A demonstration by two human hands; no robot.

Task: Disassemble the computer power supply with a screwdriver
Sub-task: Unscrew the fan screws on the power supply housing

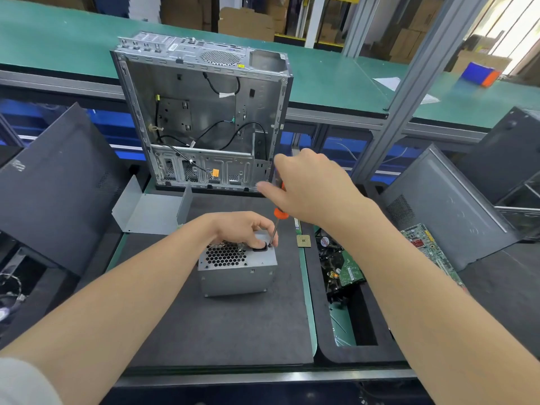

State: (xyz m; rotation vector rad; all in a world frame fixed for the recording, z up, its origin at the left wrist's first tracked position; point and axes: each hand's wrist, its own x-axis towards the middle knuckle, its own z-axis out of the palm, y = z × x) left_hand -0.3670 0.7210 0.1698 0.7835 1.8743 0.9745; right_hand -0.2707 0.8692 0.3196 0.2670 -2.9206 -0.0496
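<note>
While the power supply (236,267) stands on the dark mat (222,325) in the middle of the counter (309,317), the left hand (242,229) clamps down on its top. The right hand (309,188) grips the orange-handled screwdriver (277,211), whose tip meets the unit's top right corner. Behind stands an open, gutted computer case (204,112); a circuit board (429,249) lies well to the right.
</note>
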